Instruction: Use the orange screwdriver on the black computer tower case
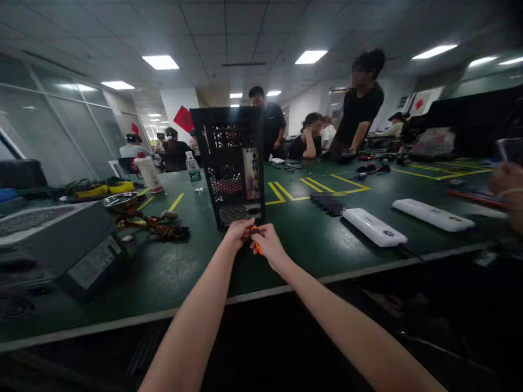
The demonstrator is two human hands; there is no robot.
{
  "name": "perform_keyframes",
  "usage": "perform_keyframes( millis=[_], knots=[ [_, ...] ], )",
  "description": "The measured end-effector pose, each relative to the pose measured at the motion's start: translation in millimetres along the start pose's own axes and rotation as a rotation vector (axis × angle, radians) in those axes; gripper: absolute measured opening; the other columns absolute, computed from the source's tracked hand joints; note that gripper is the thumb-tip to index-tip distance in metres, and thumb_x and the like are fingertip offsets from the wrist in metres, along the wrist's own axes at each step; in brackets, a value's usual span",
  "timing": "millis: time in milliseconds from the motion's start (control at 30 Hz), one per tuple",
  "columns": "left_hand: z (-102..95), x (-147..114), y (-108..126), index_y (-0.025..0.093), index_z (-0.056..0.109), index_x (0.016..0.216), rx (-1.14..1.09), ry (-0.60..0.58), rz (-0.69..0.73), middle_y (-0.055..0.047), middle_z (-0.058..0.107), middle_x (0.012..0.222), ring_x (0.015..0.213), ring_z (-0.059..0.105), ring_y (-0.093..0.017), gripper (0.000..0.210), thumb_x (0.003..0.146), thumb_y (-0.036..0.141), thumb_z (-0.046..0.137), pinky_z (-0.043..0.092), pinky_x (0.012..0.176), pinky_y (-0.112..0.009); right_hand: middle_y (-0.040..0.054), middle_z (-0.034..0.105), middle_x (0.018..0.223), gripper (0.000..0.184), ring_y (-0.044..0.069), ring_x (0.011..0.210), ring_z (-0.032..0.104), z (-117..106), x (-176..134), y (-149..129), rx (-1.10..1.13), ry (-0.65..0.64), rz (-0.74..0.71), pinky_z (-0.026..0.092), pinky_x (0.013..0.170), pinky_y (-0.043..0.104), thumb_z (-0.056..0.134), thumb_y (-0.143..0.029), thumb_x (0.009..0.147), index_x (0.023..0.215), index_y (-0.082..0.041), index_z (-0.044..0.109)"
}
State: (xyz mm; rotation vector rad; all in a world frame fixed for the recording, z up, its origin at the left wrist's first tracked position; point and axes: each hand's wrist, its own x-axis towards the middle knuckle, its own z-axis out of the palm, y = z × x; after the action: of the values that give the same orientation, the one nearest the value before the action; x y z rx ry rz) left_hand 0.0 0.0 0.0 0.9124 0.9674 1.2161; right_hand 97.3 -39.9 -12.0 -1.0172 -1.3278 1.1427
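A black computer case [231, 163] stands upright on the green table, its back panel with ports and vent holes facing me. My right hand [267, 245] is closed around the orange and black handle of a screwdriver [257, 247], in front of the case's lower right corner. Beside it, my left hand [238, 234] is closed with fingertips pinched together at the case's bottom edge, close to the front end of the screwdriver. What those fingertips hold, if anything, is hidden. The screwdriver's tip does not show clearly.
At left sit a grey power supply [53, 245], bundled cables [159, 226], a metal bowl [120, 200], a white and red bottle [149, 173] and a water bottle [193, 172]. Two white oblong devices [373, 227] lie at right. Another person's hand [506, 179] shows at the right edge.
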Motion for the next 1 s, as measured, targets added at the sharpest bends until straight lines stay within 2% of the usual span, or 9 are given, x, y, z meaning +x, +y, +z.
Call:
perform_keyframes(
  millis=[200, 300, 367, 400, 467, 567, 700, 900, 1000],
  knots=[
    [1.0, 1.8, -1.4, 0.013, 0.044, 0.051, 0.002, 0.020, 0.016, 0.008, 0.031, 0.033, 0.029, 0.022, 0.000, 0.030, 0.053, 0.028, 0.069, 0.010, 0.033, -0.017, -0.0052, 0.046, 0.064, 0.020, 0.008, 0.047, 0.051, -2.4, -0.9, 0.6, -0.049, 0.024, -0.040, 0.039, 0.033, 0.018, 0.045, -0.016, 0.065, 0.078, -0.020, 0.031],
    [1.5, 3.6, -2.2, 0.012, 0.044, 0.052, -0.023, 0.026, 0.026, 0.008, 0.031, 0.034, 0.029, 0.023, 0.000, 0.029, 0.052, 0.026, 0.070, 0.009, 0.033, -0.016, -0.0006, 0.046, 0.078, 0.025, 0.009, 0.060, 0.052, -3.8, -6.5, -3.7, -0.104, 0.074, -0.099, 0.045, 0.044, 0.022, 0.049, -0.015, 0.059, 0.080, -0.019, 0.036],
    [1.0, 4.0, -2.0, 0.012, 0.046, 0.054, -0.043, 0.023, 0.017, 0.009, 0.031, 0.034, 0.028, 0.023, 0.000, 0.029, 0.052, 0.027, 0.070, 0.010, 0.033, -0.016, 0.0024, 0.041, 0.091, 0.030, 0.011, 0.076, 0.050, -3.5, -14.3, -9.2, -0.157, 0.134, -0.187, 0.047, 0.062, 0.026, 0.049, -0.011, 0.056, 0.084, -0.019, 0.039],
    [0.5, 3.9, -1.8, 0.012, 0.046, 0.055, -0.051, 0.020, 0.008, 0.009, 0.030, 0.033, 0.028, 0.023, 0.000, 0.028, 0.053, 0.028, 0.070, 0.010, 0.032, -0.016, 0.0039, 0.038, 0.096, 0.033, 0.012, 0.081, 0.049, -3.0, -18.9, -12.4, -0.246, 0.173, -0.310, 0.046, 0.068, 0.028, 0.049, -0.011, 0.057, 0.087, -0.019, 0.040],
    [-0.6, 2.8, -0.9, 0.013, 0.046, 0.053, -0.071, 0.022, -0.010, 0.008, 0.031, 0.033, 0.028, 0.025, -0.001, 0.028, 0.054, 0.029, 0.069, 0.014, 0.032, -0.016, 0.0053, 0.035, 0.100, 0.035, 0.013, 0.080, 0.049, -1.6, -27.8, -18.5, -0.386, 0.141, -0.467, 0.046, 0.069, 0.030, 0.047, -0.012, 0.060, 0.093, -0.020, 0.039],
    [-1.0, 0.1, 0.8, 0.012, 0.046, 0.052, -0.099, 0.061, -0.026, 0.006, 0.039, 0.036, 0.030, 0.033, -0.003, 0.027, 0.055, 0.028, 0.068, 0.021, 0.033, -0.017, 0.0054, 0.035, 0.100, 0.031, 0.014, 0.081, 0.049, -0.2, -35.9, -24.2, -0.522, 0.043, -0.570, 0.046, 0.069, 0.029, 0.045, -0.012, 0.063, 0.093, -0.020, 0.040],
    [0.8, -2.5, 1.8, 0.011, 0.050, 0.056, -0.135, 0.053, -0.042, 0.002, 0.048, 0.044, 0.036, 0.041, -0.005, 0.023, 0.056, 0.024, 0.068, 0.028, 0.035, -0.017, 0.0053, 0.038, 0.100, 0.022, 0.014, 0.082, 0.050, -1.6, -36.2, -25.3, -0.613, 0.036, -0.597, 0.045, 0.067, 0.029, 0.040, -0.013, 0.071, 0.091, -0.020, 0.041],
    [-0.1, -1.5, 0.9, 0.011, 0.047, 0.055, -0.191, -0.089, -0.066, 0.007, 0.034, 0.037, 0.032, 0.032, -0.002, 0.027, 0.057, 0.027, 0.068, 0.024, 0.033, -0.015, 0.0038, 0.042, 0.091, 0.013, 0.014, 0.074, 0.052, -3.9, -35.8, -26.0, -0.690, 0.158, -0.543, 0.043, 0.059, 0.027, 0.036, -0.021, 0.078, 0.091, -0.020, 0.041],
    [-0.6, -2.0, 1.7, 0.012, 0.043, 0.050, -0.185, -0.076, -0.083, 0.008, 0.032, 0.037, 0.031, 0.029, -0.001, 0.032, 0.054, 0.029, 0.070, 0.022, 0.033, -0.015, 0.0037, 0.042, 0.091, 0.012, 0.013, 0.073, 0.052, -3.5, -37.1, -26.4, -0.725, 0.163, -0.548, 0.043, 0.058, 0.026, 0.035, -0.021, 0.079, 0.088, -0.020, 0.042]
  ],
)
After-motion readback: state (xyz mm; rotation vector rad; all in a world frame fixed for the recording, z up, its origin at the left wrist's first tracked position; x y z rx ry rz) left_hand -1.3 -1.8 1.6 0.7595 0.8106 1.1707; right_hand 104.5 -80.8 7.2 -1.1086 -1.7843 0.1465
